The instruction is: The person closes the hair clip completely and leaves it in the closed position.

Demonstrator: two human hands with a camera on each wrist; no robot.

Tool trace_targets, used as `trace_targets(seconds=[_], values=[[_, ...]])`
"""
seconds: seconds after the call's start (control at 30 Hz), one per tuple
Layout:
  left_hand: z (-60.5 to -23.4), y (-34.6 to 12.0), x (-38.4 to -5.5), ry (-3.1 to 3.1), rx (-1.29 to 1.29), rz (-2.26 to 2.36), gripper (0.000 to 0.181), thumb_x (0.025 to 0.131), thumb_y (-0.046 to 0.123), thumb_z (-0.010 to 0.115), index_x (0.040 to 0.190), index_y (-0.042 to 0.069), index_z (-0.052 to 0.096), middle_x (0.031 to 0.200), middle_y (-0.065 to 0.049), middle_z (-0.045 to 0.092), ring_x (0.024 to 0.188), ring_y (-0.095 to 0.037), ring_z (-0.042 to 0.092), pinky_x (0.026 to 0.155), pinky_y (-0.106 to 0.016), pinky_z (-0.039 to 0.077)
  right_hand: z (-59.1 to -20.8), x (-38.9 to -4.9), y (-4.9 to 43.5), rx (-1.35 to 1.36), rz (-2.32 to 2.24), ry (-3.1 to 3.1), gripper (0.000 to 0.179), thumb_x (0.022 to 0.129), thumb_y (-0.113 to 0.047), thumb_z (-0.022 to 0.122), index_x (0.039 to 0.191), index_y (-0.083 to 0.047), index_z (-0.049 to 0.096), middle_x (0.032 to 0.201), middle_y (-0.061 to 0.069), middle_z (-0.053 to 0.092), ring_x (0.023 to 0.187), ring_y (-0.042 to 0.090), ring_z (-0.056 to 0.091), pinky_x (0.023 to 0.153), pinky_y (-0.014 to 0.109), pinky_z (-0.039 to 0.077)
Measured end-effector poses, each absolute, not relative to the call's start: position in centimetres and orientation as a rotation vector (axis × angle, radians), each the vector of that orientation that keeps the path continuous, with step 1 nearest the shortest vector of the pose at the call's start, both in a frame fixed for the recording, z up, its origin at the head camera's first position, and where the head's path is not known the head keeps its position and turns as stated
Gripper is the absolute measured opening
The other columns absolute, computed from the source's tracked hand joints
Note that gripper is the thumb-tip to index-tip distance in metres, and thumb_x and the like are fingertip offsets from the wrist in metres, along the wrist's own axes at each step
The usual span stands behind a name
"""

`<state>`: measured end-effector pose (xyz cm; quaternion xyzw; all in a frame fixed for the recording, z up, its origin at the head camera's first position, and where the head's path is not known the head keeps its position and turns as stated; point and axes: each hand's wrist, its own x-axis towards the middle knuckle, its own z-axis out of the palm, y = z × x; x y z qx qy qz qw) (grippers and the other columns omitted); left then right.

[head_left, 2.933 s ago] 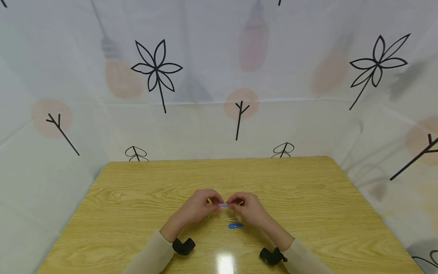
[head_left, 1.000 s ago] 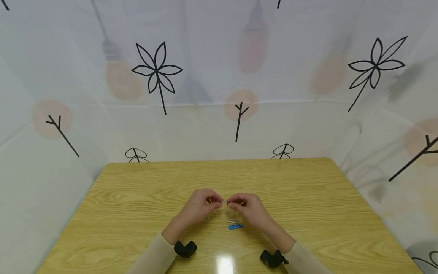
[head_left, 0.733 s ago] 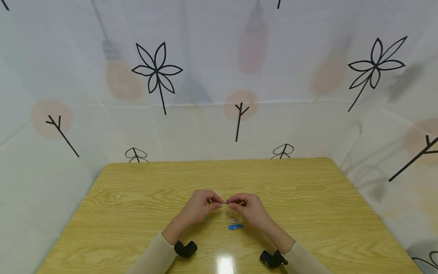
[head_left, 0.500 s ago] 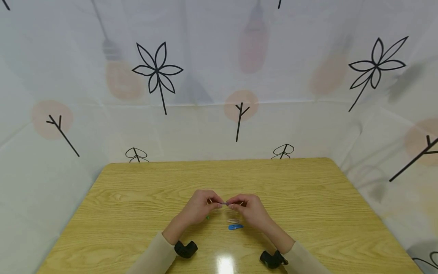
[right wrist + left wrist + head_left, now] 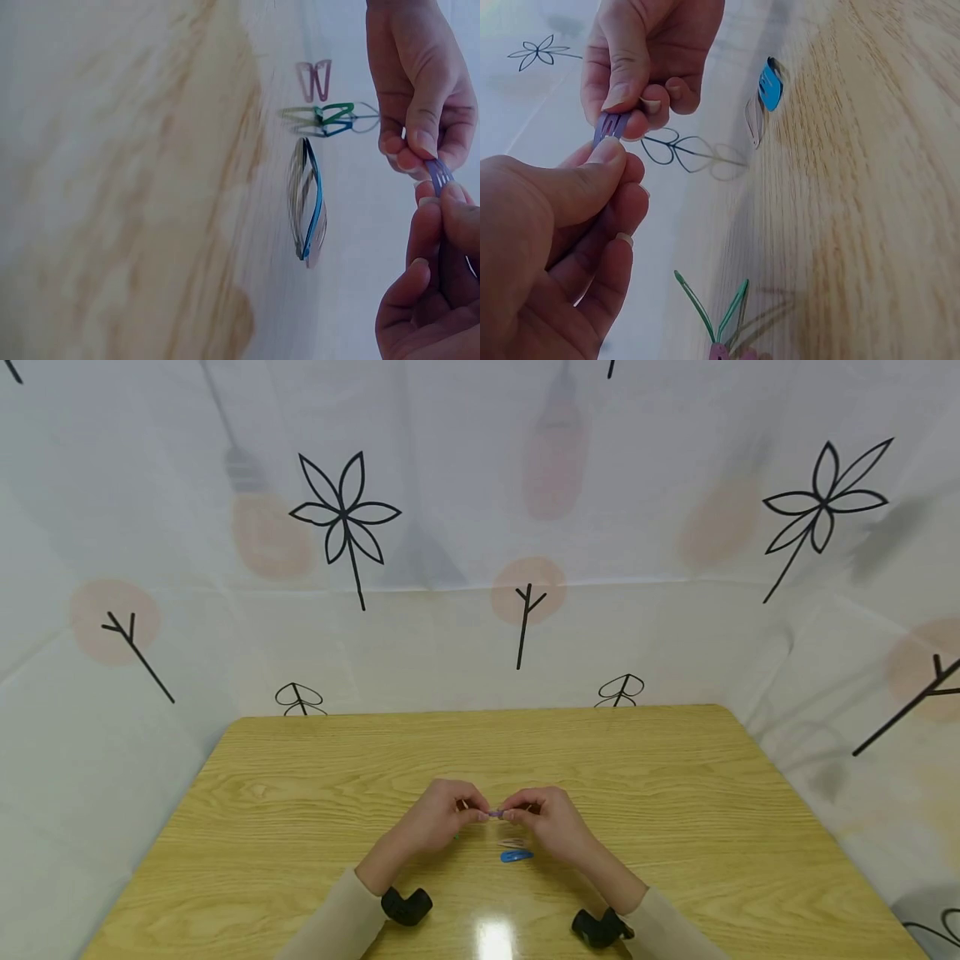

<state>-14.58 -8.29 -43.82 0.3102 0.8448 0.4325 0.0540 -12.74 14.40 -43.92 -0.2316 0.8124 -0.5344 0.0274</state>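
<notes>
- Head view: the left hand and the right hand come together over the table, each pinching one end of a purple hair clip between thumb and fingers. The clip bridges the two sets of fingertips. A level, light pinch on both sides would probably serve best here. A blue clip and a beige clip lie slightly nearer the person.
- Left wrist view: one thumb presses over each end of the purple hair clip, so only its slotted middle shows between them. Pressing evenly, thumb against the fingers behind, should stop so narrow a piece from twisting; I cannot tell whether it is snapped flat. A green clip is on the table, well apart from the pinch.
- Right wrist view: the purple hair clip runs in line from one pinch to the other, off the tabletop, with its ends covered by the fingers. A pink clip sits beyond the green clip. Working above these, as now, seems wise, since a dropped hand could scatter them.
</notes>
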Motion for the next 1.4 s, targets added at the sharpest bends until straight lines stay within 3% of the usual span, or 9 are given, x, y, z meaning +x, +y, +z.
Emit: trace_targets(seconds=[0.43,1.1,1.4], values=[[-44.51,-8.13,-14.79,2.56,0.892,1.348,0.011,0.096,0.02,0.068,0.096,0.013,0.077,0.087,0.014,0.067,0.078,-0.007,0.06,0.068,-0.028,0.05,-44.5,-13.09,14.73,-0.652,-1.654,2.516,0.009,0.095,-0.007,0.068,0.095,-0.008,0.077,0.09,0.011,0.073,0.077,0.023,0.066,0.065,0.028,0.053],[-44.7,-7.95,-14.65,2.596,0.93,1.388,0.008,0.096,0.022,0.069,0.097,0.023,0.077,0.088,0.017,0.066,0.078,-0.005,0.06,0.069,-0.027,0.049,-44.4,-13.08,14.81,-0.608,-1.668,2.539,0.01,0.094,-0.01,0.069,0.097,-0.004,0.076,0.09,0.012,0.073,0.073,0.02,0.061,0.061,0.025,0.047],[-44.53,-7.82,-14.92,2.609,0.941,1.357,0.01,0.097,0.018,0.067,0.1,0.019,0.077,0.09,0.014,0.066,0.078,-0.009,0.059,0.066,-0.027,0.049,-44.87,-13.58,15.14,-0.555,-1.635,2.556,0.009,0.094,-0.015,0.07,0.097,-0.009,0.077,0.088,0.01,0.073,0.073,0.02,0.061,0.061,0.025,0.046]])
